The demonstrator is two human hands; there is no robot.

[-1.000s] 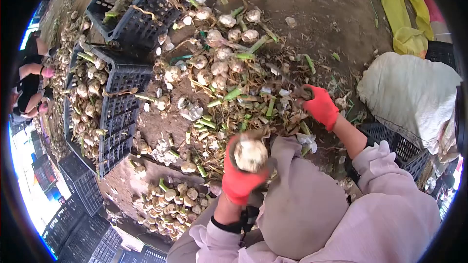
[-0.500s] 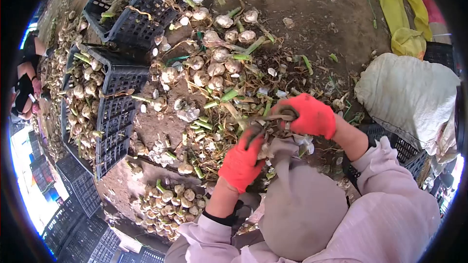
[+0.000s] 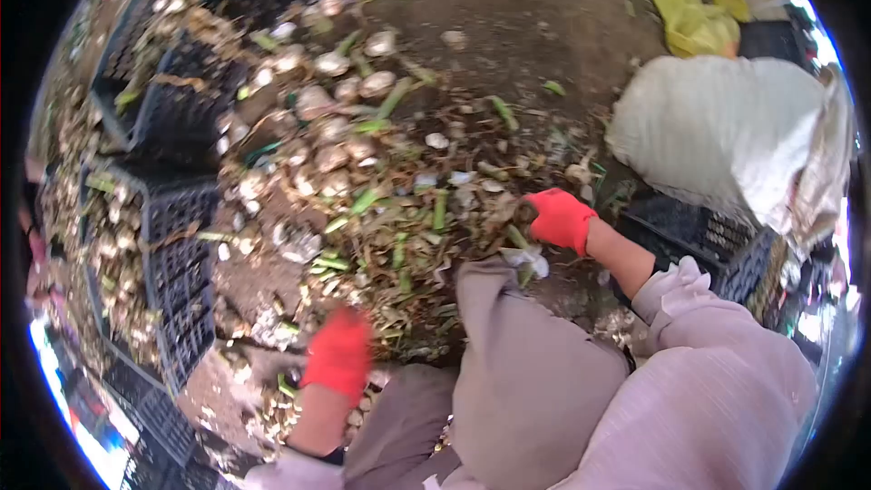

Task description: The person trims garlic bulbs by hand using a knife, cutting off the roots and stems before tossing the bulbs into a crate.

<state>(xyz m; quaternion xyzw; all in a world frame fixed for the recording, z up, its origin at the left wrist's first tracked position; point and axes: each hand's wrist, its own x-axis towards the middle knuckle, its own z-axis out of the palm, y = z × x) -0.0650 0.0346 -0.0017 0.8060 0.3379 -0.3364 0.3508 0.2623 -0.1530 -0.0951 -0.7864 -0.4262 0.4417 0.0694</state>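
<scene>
My left hand (image 3: 339,356), in a red glove, is smeared by motion above the small heap of garlic bulbs (image 3: 281,408) at the lower left; its fingers cannot be made out. My right hand (image 3: 560,220), also red-gloved, is beside the litter of cut stems and dry leaves (image 3: 408,245), its fingers curled near a stem and white peel. What it grips, if anything, is too small to name. Whole garlic bulbs (image 3: 331,159) with short green stems lie on the ground beyond my hands.
Black crates of garlic (image 3: 186,245) stand at the left. At the right are a white sack (image 3: 717,132), a black crate (image 3: 689,227) below it and yellow cloth (image 3: 694,14). Part of another person shows at the far left edge.
My hands have come apart. The left has moved down and left toward the small garlic heap, while the right stays near the litter. The whole view has shifted.
</scene>
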